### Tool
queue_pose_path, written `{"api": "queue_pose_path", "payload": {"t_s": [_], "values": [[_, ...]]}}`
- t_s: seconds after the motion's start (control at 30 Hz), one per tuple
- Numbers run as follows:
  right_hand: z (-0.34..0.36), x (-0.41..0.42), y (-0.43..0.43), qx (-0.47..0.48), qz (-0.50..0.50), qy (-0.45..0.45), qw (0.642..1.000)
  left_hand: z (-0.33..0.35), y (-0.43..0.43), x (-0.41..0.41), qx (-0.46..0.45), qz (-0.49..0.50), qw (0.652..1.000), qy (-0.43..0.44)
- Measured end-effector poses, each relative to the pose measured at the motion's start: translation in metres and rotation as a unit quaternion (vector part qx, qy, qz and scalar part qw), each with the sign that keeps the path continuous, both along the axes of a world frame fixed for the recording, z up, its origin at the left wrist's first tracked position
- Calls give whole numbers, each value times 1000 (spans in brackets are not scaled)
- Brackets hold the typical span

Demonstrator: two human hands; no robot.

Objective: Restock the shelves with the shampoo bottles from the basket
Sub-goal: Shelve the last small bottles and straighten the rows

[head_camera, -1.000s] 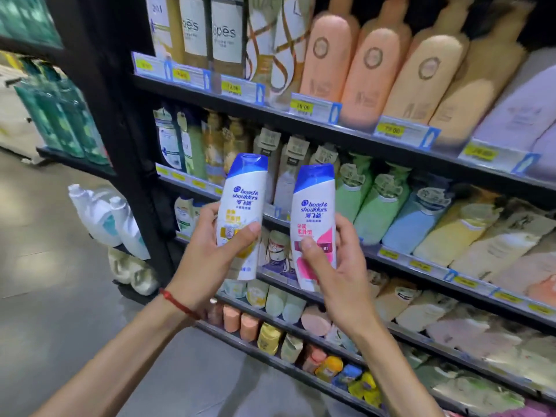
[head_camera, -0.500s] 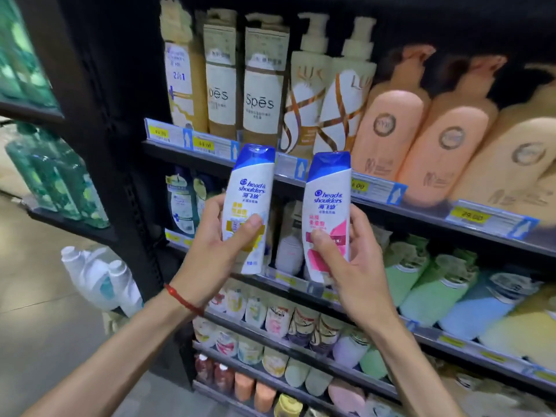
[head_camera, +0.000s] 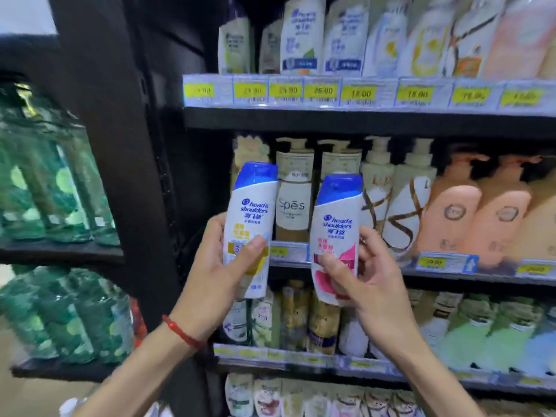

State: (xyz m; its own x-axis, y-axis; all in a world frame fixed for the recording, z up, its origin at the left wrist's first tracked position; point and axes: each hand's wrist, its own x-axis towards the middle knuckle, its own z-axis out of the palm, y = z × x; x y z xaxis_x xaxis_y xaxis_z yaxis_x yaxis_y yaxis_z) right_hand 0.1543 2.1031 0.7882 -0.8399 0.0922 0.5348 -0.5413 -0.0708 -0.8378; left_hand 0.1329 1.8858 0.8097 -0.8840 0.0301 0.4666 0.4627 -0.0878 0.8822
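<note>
My left hand grips a white shampoo bottle with a blue cap and yellow label, held upright. My right hand grips a matching white bottle with a blue cap and pink label, also upright. Both bottles are held side by side in front of the shelf of pump bottles. Similar white and blue bottles stand on the top shelf above. The basket is out of view.
Dark shelving holds cream pump bottles, peach bottles and rows of smaller bottles below. Yellow price tags line each shelf edge. A black upright post separates a left unit stacked with green bottles.
The view has tilted upward, bringing the top shelf of white and blue bottles into sight. Both hands keep the same grip, the bottles still side by side in front of the shelves.
</note>
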Motion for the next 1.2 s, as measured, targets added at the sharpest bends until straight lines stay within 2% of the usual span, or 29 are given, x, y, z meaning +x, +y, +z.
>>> {"api": "queue_pose_path", "payload": {"t_s": [0.23,0.53,0.67,0.9,1.2], "values": [[79,-11,-34,50,19,79,995,56,-30,-19,8,6,997,71],[159,-39,-55,131,-83,156,976,121,-57,-42,19,20,992,122],[192,-53,-64,135,-108,164,971,140,-64,-47,15,17,990,138],[246,-71,-81,126,-165,232,950,155,-73,-48,8,-1,988,152],[271,-109,-90,170,-247,209,931,159,-74,-51,12,6,989,147]]}}
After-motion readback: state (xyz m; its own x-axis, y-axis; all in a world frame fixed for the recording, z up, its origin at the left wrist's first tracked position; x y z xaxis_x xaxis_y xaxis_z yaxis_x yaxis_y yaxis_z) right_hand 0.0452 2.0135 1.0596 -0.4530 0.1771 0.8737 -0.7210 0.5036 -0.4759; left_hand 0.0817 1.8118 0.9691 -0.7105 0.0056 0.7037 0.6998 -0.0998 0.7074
